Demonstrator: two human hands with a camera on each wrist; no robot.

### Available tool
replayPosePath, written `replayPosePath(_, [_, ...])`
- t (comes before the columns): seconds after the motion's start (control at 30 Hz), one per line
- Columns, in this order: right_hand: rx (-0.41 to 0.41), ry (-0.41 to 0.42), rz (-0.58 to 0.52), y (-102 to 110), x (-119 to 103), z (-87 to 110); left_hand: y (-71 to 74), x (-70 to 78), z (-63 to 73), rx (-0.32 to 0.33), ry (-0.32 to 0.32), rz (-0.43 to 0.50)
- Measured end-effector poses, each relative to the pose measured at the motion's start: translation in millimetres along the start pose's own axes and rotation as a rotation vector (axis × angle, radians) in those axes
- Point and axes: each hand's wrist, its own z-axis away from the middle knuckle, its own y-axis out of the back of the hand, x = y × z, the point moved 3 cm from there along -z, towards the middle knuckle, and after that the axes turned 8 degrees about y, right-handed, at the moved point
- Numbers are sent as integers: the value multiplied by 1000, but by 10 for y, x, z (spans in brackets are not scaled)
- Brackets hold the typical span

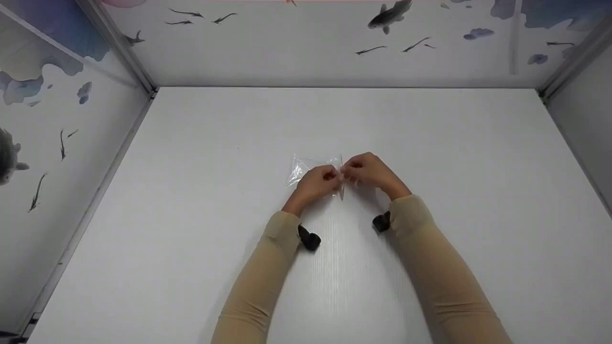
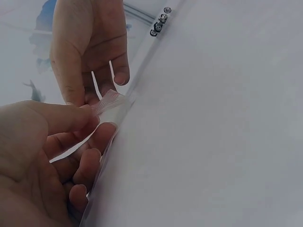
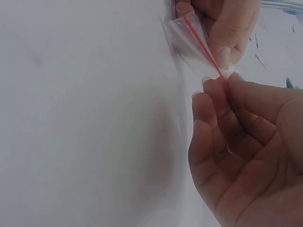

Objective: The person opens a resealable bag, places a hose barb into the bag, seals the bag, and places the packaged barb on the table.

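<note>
A clear plastic zip bag [image 1: 302,167] with a red strip along its mouth lies near the middle of the white table. My left hand [image 1: 319,183] pinches the bag's mouth edge between thumb and fingers. Opposite it, my right hand [image 1: 370,171] pinches the same edge, the two sets of fingertips nearly meeting. In the right wrist view the zip bag's red-lined edge [image 3: 203,43] runs down to the right thumb and index finger. The left wrist view shows the bag's film [image 2: 111,101] bunched at the left thumb tip. Whatever the bag may contain is hidden.
The white table [image 1: 215,124] spreads around both hands. Printed panels with fish stand behind it [image 1: 267,52] and at its left [image 1: 91,138]. A black wrist camera sits on each sleeve, the left camera [image 1: 311,240] and the right camera [image 1: 381,222].
</note>
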Motion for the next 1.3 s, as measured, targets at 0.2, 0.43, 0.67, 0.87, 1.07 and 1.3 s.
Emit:
replayPosePath(0.2, [-5,-5,21,-8,-23,-2,11,1,-13,3,10,52])
replayPosePath(0.43, [2,1,36,-9,-23,-15,23,22,-5,-3,23,123])
replayPosePath(0.67, [15,5,42,-10,-37,-22,27,27,-10,-6,30,159])
replayPosePath(0.87, [14,-7,45,-7,-51,-23,31,15,-14,-7,32,162])
replayPosePath(1.07, [8,-6,37,-4,-50,-28,31,14,-8,0,23,186])
replayPosePath(1.3, [12,-28,16,-24,-17,-25,16,-17,-11,3,38,207])
